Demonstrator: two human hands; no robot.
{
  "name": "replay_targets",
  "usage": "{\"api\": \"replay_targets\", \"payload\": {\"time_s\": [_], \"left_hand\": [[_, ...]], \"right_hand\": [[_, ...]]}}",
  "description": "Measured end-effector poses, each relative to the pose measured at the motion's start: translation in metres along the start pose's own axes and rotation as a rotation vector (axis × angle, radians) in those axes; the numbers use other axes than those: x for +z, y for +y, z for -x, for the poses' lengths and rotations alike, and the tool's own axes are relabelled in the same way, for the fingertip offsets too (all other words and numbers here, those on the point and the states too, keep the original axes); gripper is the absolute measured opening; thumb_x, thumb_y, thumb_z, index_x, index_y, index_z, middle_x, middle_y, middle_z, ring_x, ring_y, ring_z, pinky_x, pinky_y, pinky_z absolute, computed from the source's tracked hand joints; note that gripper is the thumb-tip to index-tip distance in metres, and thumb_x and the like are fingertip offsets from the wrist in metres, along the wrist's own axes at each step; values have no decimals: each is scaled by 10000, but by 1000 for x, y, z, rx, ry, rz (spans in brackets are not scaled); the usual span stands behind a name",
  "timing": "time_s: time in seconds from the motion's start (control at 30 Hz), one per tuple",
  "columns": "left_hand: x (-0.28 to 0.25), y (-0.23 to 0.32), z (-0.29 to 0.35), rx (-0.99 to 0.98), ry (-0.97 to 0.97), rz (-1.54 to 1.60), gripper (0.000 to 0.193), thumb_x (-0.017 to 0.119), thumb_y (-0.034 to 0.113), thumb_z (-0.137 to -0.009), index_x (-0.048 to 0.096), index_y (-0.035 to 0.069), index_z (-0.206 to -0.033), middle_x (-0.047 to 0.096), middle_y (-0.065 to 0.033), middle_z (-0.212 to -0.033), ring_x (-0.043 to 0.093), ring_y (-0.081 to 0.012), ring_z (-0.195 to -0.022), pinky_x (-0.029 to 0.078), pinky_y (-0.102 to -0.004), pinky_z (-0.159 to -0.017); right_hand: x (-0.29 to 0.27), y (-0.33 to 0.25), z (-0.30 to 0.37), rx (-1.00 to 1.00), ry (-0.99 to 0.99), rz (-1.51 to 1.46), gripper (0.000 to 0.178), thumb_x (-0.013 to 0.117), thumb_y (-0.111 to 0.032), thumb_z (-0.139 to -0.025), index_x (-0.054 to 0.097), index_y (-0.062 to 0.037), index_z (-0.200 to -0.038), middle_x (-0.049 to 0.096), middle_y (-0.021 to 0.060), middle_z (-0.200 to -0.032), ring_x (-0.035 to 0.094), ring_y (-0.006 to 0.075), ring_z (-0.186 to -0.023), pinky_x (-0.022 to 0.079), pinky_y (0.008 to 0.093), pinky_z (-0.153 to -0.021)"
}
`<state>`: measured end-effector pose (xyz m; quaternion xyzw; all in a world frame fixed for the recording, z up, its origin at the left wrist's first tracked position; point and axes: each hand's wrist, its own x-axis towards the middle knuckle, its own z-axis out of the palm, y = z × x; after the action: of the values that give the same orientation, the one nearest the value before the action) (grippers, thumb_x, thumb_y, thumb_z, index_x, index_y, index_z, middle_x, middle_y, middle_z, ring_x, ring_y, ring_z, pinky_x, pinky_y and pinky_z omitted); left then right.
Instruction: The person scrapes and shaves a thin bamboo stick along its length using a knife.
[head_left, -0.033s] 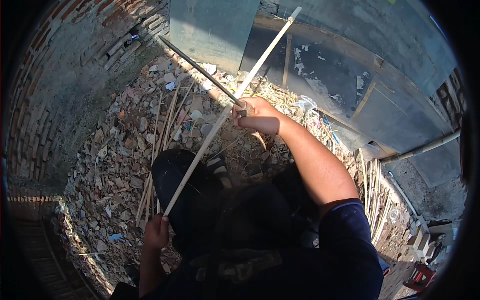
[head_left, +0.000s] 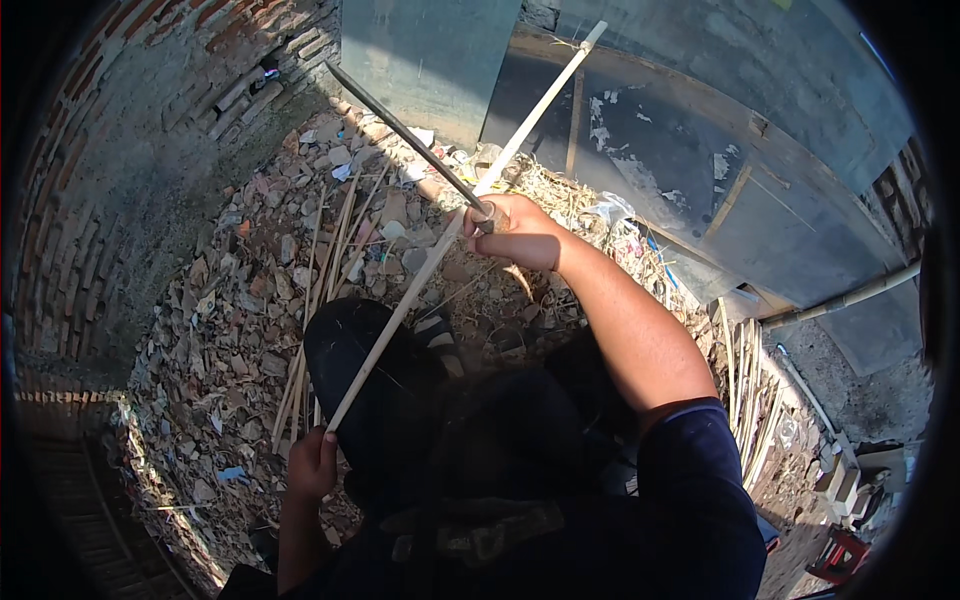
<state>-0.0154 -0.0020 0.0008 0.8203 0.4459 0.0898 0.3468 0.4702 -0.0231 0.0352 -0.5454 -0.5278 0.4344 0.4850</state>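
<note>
A long pale strip of wood or bamboo (head_left: 397, 312) runs slantwise from lower left to the panels at upper right, passing over my dark-clothed leg. My left hand (head_left: 313, 464) is closed around its near end. My right hand (head_left: 522, 236) is wrapped round the handle of a long, narrow knife (head_left: 405, 135). The dark blade points up and to the left. It meets the strip close to my right fist, which is beside the strip; whether the edge touches it cannot be told. Part of the handle is hidden in my fingers.
Rubble (head_left: 240, 300) covers the ground, with loose thin strips (head_left: 342, 235) lying left of my leg. More strips (head_left: 752, 400) are piled on the right. A brick wall (head_left: 110, 190) and grey-blue panels (head_left: 420, 75) enclose the place. A red object (head_left: 840, 555) sits at lower right.
The knife's tip has shifted slightly up and right. The strip's far end has dipped a little. Both hands keep their holds.
</note>
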Motion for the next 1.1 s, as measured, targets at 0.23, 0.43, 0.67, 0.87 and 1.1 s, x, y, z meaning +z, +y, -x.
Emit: {"api": "replay_targets", "payload": {"time_s": [0.23, 0.43, 0.67, 0.87, 1.1], "left_hand": [[-1, 9, 2, -9, 80, -107, 273, 566, 244, -1005, 564, -13, -913, 576, -223, -768, 600, -403, -716, 455, -457, -640], [6, 46, -9, 293, 302, -272, 317, 742, 130, -858, 550, -6, -1071, 570, -196, -1021, 600, -399, -920, 489, -437, -744], [20, 45, -9, 26, 249, -261, 248, 670, 211, -949, 572, 8, -1053, 648, -222, -916, 654, -441, -836, 508, -508, -710], [21, 50, -6, -54, 160, -236, 321, 546, 316, -1026, 585, 5, -956, 637, -245, -711, 646, -484, -709, 489, -546, -638], [22, 48, -17, -88, 120, -299, 375, 527, 350, -1035, 549, 13, -871, 611, -260, -682, 633, -497, -693, 467, -557, -609]], "right_hand": [[7, -18, 5, 22, 22, -103, 290, 688, -34, -811, 693, -68, -1100, 685, 6, -1004, 630, 91, -927, 518, 278, -815], [10, -5, 4, -85, -25, -29, 314, 684, -13, -826, 695, -54, -1137, 674, 5, -916, 622, 83, -847, 515, 268, -742], [22, -7, 7, -235, -8, -51, 260, 708, -35, -825, 706, -53, -1084, 688, -6, -862, 609, 95, -694, 512, 279, -649], [6, -37, 18, -125, 100, 615, 401, 785, -146, -709, 709, -72, -1096, 721, 140, -814, 725, 252, -790, 564, 366, -722], [25, -40, 20, -52, -23, 1034, 314, 703, -217, -765, 706, -140, -1070, 736, 141, -889, 721, 338, -865, 584, 452, -777]]}}
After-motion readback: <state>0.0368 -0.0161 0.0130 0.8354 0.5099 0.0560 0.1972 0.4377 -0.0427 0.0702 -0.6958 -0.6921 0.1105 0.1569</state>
